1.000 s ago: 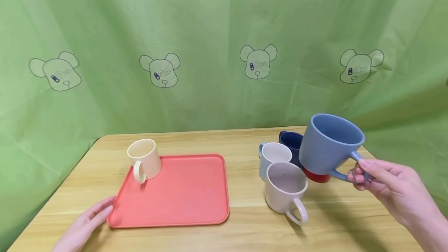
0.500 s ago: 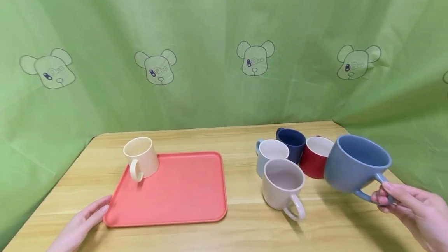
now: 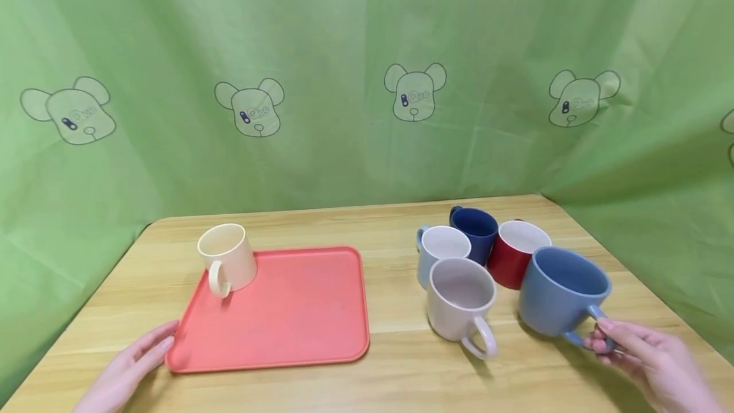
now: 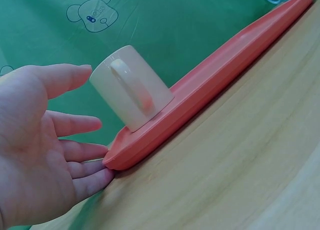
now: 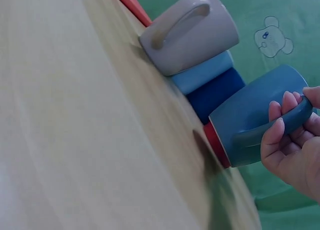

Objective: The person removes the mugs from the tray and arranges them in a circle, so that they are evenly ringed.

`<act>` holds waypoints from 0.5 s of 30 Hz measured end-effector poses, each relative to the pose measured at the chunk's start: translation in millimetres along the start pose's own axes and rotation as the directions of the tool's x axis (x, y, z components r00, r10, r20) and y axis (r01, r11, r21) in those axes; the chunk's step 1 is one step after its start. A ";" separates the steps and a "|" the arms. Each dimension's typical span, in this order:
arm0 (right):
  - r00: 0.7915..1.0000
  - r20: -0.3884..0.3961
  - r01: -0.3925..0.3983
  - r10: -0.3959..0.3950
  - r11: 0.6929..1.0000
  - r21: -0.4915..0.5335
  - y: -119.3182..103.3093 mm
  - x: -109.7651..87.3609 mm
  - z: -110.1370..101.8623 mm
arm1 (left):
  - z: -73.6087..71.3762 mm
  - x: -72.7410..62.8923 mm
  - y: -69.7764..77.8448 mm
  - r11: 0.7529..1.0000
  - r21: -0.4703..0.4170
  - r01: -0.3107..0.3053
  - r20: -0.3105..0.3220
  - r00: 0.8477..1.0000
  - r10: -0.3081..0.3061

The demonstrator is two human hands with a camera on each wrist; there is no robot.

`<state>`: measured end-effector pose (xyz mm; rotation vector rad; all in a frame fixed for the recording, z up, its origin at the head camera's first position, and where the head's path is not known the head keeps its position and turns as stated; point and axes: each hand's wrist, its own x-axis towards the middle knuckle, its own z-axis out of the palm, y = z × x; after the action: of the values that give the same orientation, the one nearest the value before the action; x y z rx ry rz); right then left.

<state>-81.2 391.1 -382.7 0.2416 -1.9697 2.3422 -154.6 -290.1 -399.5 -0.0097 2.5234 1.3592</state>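
My right hand (image 3: 648,352) grips the handle of a large grey-blue mug (image 3: 559,295), held upright low at the table's right side. Whether its base touches the wood cannot be told. In the right wrist view, fingers curl round that mug's handle (image 5: 272,127). Close behind it stands a red mug (image 3: 507,263) with a white inside. My left hand (image 3: 129,365) rests at the near left corner of a red tray (image 3: 304,311), fingertips touching its edge. Those fingers look fairly straight in the left wrist view. A cream mug (image 4: 127,89) stands on the tray's left part, handle towards me.
Left of the grey-blue mug stand a pale lilac mug (image 3: 455,314), a light blue mug (image 3: 430,266) with a white inside, and a dark blue mug (image 3: 478,241). All share a wooden table (image 3: 401,375). A green curtain (image 3: 344,164) hangs behind.
Held by its handle, the grey-blue mug has gone right and then down beside the red mug, which now shows. The left hand stays at the tray. The head view has shifted slightly.
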 end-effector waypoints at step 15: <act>0.999 -0.032 -0.016 0.017 1.000 0.017 17.6 0.7 -1.1 | 1.0 0.6 -0.9 0.999 0.048 -0.003 -0.006 1.000 0.004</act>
<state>-84.7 389.1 -399.9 0.1883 -1.9461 2.3583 -154.8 -289.7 -400.8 0.0002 2.5616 1.3011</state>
